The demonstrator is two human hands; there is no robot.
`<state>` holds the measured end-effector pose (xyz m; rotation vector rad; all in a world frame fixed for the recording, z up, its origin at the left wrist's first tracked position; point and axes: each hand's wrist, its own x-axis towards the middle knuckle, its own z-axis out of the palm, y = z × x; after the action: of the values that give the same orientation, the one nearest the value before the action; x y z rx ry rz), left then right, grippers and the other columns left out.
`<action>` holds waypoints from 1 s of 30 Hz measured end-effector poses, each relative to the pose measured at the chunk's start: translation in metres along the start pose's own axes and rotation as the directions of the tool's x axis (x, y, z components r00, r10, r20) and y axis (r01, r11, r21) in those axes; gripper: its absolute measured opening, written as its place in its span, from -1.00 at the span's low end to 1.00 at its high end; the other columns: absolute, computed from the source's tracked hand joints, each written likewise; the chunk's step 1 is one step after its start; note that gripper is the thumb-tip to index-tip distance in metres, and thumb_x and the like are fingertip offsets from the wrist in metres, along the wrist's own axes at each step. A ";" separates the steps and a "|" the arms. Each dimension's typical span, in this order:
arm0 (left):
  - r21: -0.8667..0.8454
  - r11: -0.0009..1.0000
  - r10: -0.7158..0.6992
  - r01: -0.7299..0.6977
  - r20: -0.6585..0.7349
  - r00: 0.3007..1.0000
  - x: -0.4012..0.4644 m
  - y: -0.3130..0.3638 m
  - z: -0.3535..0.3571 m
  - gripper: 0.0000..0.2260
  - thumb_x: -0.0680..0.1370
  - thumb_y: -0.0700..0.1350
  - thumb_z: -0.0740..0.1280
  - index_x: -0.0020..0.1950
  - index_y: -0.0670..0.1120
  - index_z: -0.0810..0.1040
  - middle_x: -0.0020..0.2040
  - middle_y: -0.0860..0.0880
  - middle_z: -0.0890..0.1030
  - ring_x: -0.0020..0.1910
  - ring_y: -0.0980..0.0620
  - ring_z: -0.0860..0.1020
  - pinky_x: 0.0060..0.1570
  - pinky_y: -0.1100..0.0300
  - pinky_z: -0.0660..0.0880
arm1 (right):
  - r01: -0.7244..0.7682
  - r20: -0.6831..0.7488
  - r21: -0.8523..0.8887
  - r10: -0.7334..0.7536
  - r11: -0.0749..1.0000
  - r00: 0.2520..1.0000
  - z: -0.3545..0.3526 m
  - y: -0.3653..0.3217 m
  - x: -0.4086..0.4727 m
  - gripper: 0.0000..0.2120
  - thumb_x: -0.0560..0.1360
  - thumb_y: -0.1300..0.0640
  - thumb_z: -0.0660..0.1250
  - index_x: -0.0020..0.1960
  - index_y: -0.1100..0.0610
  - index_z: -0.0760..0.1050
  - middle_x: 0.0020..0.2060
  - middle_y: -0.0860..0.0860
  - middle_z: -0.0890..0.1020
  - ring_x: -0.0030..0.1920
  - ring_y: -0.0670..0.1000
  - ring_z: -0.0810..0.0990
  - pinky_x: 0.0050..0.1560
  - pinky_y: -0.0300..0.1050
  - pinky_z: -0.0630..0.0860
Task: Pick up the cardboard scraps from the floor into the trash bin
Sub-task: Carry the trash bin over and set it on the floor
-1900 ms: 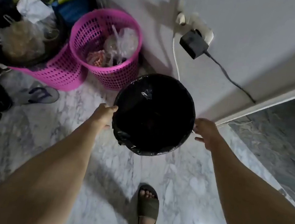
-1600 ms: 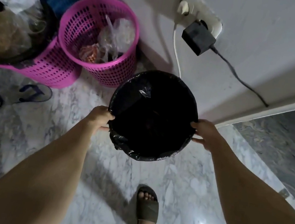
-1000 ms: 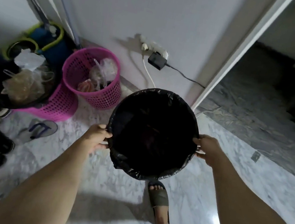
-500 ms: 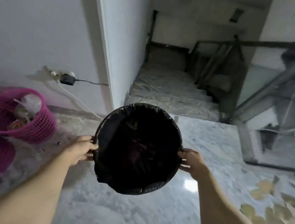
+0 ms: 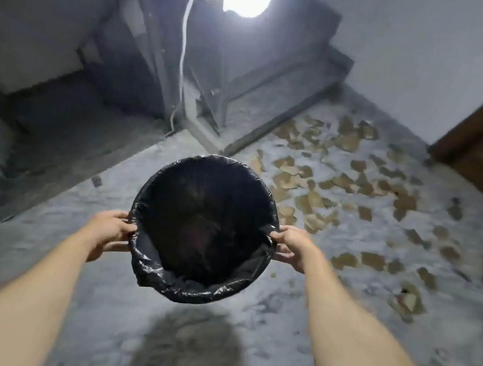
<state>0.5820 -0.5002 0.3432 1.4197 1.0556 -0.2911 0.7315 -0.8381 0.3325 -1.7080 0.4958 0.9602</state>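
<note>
A marble floor (image 5: 210,321) runs out toward a wall, with stairs dropping away on the left. Brown cardboard scraps (image 5: 345,187) lie scattered across it, ahead and to the right of both hands, well apart from them. A round trash bin (image 5: 194,286) lined with a black bag sits between the hands. The left hand (image 5: 109,232) grips its left rim, fingers curled round the edge; the right hand (image 5: 292,245) grips the right rim likewise.

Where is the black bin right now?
The trash bin is mid-frame, held off the floor by the left hand and right hand, left of the cardboard scraps.
</note>
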 end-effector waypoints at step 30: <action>0.634 0.445 -0.347 -0.632 0.773 0.531 -0.140 -0.136 1.035 -0.70 0.59 -0.39 0.27 0.31 -0.23 0.52 -0.02 -0.17 0.61 -0.13 -0.09 0.59 -0.24 0.07 0.59 | 0.288 -0.515 0.856 0.677 0.428 0.526 -0.681 0.563 -0.104 -0.77 0.58 0.34 0.28 0.23 0.27 0.54 0.05 0.18 0.63 -0.03 0.15 0.61 -0.12 0.03 0.60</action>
<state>0.8389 -1.5054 0.1612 1.9304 -0.2565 -1.4414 0.5041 -1.6801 0.1568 -0.9049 1.6308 -0.1977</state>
